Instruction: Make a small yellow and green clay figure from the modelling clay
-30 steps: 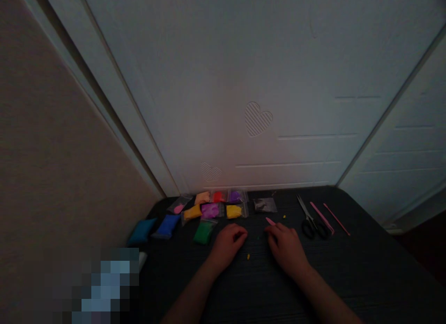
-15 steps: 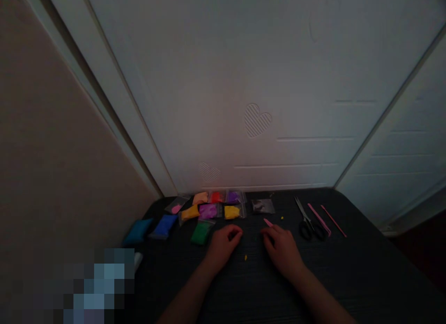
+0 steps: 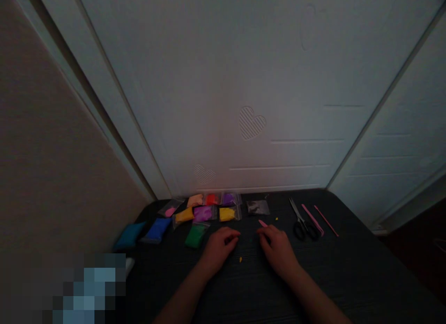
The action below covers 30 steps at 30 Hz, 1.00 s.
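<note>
My left hand (image 3: 219, 247) rests on the dark table (image 3: 348, 273) with its fingers curled in; what is inside them is hidden. My right hand (image 3: 277, 248) lies a little to the right, fingers bent, with a small pink tool (image 3: 262, 223) sticking out past its fingertips. A tiny yellow crumb (image 3: 240, 259) lies between the hands, and another yellow bit (image 3: 276, 218) sits just beyond the right hand. The green clay packet (image 3: 195, 234) is the closest packet to my left hand.
Several small bags of coloured clay lie in rows at the back left: yellow (image 3: 227, 214), magenta (image 3: 203, 214), blue (image 3: 156, 229), teal (image 3: 129, 234), a dark one (image 3: 258, 207). Black scissors (image 3: 300, 219) and two pink sticks (image 3: 318, 219) lie right. A white panelled wall (image 3: 251, 124) stands behind.
The view has drifted so everything sits slightly further left and lower. Both hands stay in nearly the same pose on the table.
</note>
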Motion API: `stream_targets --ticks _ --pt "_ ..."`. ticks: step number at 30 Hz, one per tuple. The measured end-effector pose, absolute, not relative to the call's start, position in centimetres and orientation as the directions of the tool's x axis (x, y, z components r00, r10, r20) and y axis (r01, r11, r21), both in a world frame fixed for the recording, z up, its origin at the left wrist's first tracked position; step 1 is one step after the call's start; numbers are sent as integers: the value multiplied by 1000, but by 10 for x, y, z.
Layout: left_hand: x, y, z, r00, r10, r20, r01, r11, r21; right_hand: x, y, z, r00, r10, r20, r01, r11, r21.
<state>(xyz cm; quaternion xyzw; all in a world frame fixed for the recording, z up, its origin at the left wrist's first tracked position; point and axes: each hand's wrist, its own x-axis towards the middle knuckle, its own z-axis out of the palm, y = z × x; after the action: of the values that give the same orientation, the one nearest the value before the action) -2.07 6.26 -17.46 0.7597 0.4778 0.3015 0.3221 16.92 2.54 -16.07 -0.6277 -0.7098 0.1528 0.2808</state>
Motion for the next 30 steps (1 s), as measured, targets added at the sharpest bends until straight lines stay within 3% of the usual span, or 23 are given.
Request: stream_targets --ticks 30 --pt "-19 62 -176 304 948 93 520 -247 818 169 23 -159 -52 979 198 826 153 -543"
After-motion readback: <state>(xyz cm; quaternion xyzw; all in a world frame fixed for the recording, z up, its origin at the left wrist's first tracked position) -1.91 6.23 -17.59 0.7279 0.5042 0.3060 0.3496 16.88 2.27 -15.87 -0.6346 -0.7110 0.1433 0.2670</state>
